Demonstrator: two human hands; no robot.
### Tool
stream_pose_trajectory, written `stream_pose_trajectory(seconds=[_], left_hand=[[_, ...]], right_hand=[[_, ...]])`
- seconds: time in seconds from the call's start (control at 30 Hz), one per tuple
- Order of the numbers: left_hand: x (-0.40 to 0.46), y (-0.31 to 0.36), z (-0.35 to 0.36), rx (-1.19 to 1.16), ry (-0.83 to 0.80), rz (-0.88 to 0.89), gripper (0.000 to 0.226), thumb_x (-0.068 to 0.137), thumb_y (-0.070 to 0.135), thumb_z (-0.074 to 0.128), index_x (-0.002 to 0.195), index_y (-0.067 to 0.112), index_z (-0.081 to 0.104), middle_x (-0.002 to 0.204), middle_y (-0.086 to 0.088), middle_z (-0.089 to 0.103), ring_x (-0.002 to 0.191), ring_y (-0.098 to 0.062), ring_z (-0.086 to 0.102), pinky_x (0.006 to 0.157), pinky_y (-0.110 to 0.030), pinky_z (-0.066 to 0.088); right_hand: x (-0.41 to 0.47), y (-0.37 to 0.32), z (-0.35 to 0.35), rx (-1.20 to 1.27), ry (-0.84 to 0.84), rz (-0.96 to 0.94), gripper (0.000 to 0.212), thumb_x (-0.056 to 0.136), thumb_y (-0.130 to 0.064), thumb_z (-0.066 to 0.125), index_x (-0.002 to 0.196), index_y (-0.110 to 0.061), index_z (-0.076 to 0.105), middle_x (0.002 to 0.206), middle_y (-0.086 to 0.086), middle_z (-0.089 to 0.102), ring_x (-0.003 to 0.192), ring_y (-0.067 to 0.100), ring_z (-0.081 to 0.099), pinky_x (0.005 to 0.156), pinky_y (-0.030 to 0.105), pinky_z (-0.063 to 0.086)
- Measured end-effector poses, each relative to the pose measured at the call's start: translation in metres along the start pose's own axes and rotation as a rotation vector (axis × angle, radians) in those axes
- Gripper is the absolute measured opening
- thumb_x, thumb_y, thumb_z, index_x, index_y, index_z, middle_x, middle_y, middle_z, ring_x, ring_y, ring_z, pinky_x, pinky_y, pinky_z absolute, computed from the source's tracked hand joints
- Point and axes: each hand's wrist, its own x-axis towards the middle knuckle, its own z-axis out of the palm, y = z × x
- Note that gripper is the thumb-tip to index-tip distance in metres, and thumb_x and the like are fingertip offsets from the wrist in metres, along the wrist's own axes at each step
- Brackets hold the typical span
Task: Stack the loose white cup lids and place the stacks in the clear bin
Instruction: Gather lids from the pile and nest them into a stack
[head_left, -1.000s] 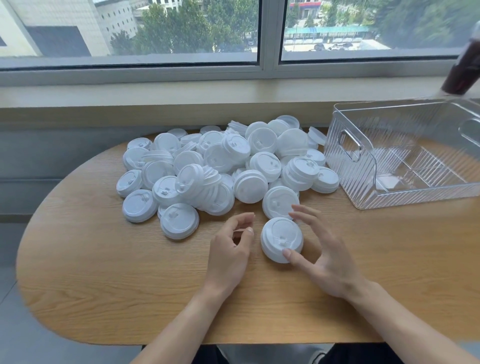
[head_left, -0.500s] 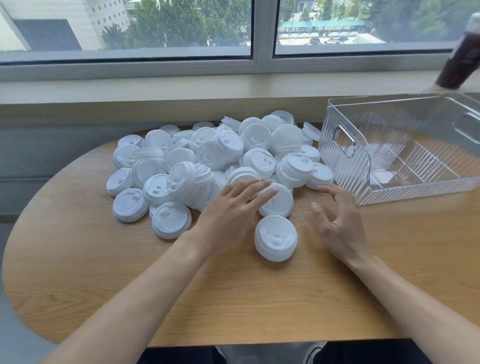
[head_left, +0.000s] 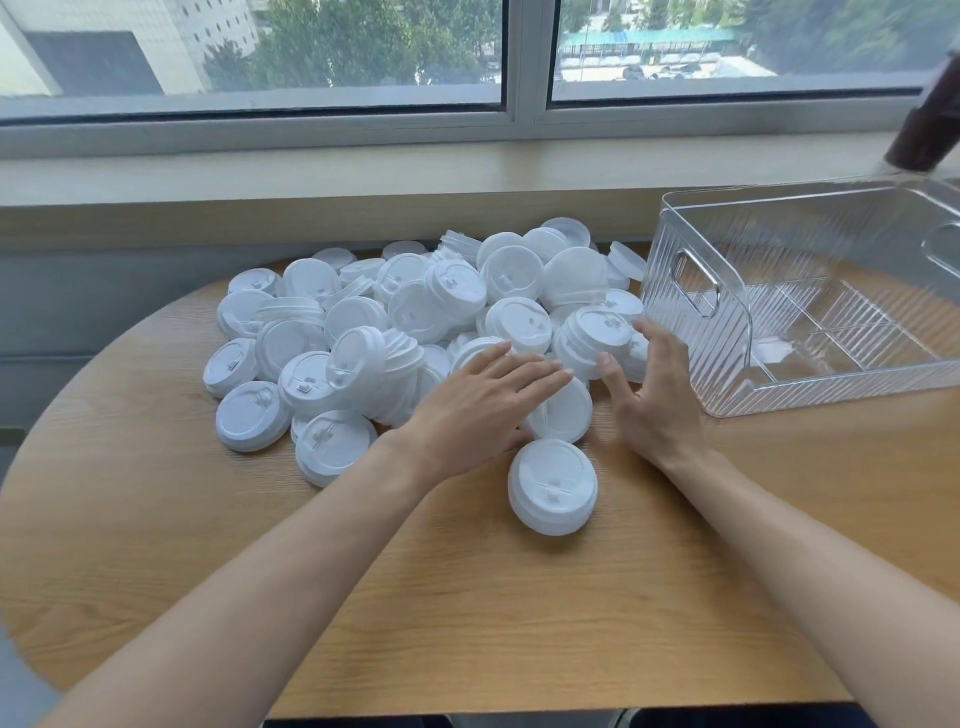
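lid pile (head_left: 415, 322): loose white cup lids are lying heaped on the counter (head_left: 156, 545) from far left to centre, a few already nested in short slanted runs, most single; nearly all of it is waiting to be stacked.
left-edge lids (head_left: 253, 415): singles are sitting flat at the near-left rim of the pile, untouched.
left hand (head_left: 478, 410): is reaching flat over the near edge of the pile, fingers straight and together, palm down, resting on or just above a lid; gripping nothing that shows.
started stack (head_left: 553, 486): a short stack, looks like a few lids nested, is standing alone on the counter just in front of the pile, between the two forearms; exact count too hard to tell.
right hand (head_left: 652, 400): is cupping toward a small nested stack (head_left: 597, 338) at the pile's right edge, fingers loosely spread, thumb near its side; touching or just short, cannot tell, not yet closed round it.
clear bin (head_left: 696, 291): is sitting on the counter at the right, just beside the pile, dividers showing inside; no lid stacks are showing in it.
dark bottle (head_left: 927, 130): is standing on the sill behind the bin, not part of the job.
progress: judging very early, one small stack begun, nothing binned, bulk of stacking and all placing left.
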Motion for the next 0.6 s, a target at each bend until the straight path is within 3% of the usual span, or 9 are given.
stream_pose_trajectory(seconds=[0.1, 0.23, 0.33, 0.5, 0.6], left_hand=[[0.000, 0.004, -0.004, -0.040, 0.020, -0.045, 0.075, 0.096, 0.038, 0.072, 0.159, 0.014, 0.038, 0.157, -0.005, 0.046, 0.147, -0.022, 0.041, 0.128, -0.039, 0.016], [-0.001, 0.011, -0.007, -0.032, 0.078, -0.127, 0.075, 0.091, 0.040, 0.077, 0.151, 0.005, 0.049, 0.144, -0.015, 0.055, 0.139, -0.035, 0.051, 0.124, -0.042, 0.025], [-0.003, 0.015, -0.007, -0.053, 0.082, -0.196, 0.078, 0.089, 0.044, 0.077, 0.150, 0.004, 0.050, 0.143, -0.018, 0.055, 0.138, -0.040, 0.051, 0.123, -0.040, 0.022], [-0.007, 0.016, -0.006, -0.130, 0.118, -0.264, 0.077, 0.088, 0.043, 0.079, 0.148, 0.004, 0.051, 0.143, -0.016, 0.053, 0.137, -0.036, 0.050, 0.124, -0.046, 0.029], [-0.009, 0.018, -0.007, -0.116, 0.229, -0.292, 0.077, 0.085, 0.039, 0.082, 0.146, 0.002, 0.053, 0.145, -0.015, 0.056, 0.138, -0.033, 0.051, 0.125, -0.047, 0.029]], right_hand=[[0.009, -0.001, 0.006, -0.020, -0.010, 0.005, 0.075, 0.093, -0.056, 0.058, 0.151, -0.011, 0.041, 0.153, 0.009, 0.046, 0.144, 0.020, 0.035, 0.115, 0.030, 0.029], [0.018, 0.002, 0.012, -0.056, -0.014, 0.027, 0.077, 0.094, -0.057, 0.065, 0.152, -0.012, 0.042, 0.153, 0.011, 0.048, 0.145, 0.022, 0.037, 0.119, 0.041, 0.035], [0.020, 0.006, 0.014, -0.060, -0.006, 0.032, 0.077, 0.094, -0.057, 0.067, 0.151, -0.012, 0.044, 0.152, 0.010, 0.049, 0.144, 0.020, 0.038, 0.120, 0.043, 0.036], [0.015, 0.005, 0.013, -0.034, 0.043, 0.014, 0.083, 0.090, -0.059, 0.067, 0.152, -0.010, 0.042, 0.147, 0.010, 0.051, 0.137, 0.019, 0.036, 0.114, 0.030, 0.030], [0.008, 0.003, 0.009, -0.027, 0.092, 0.018, 0.092, 0.086, -0.062, 0.065, 0.153, -0.006, 0.038, 0.141, 0.012, 0.048, 0.132, 0.021, 0.036, 0.114, 0.035, 0.033]])
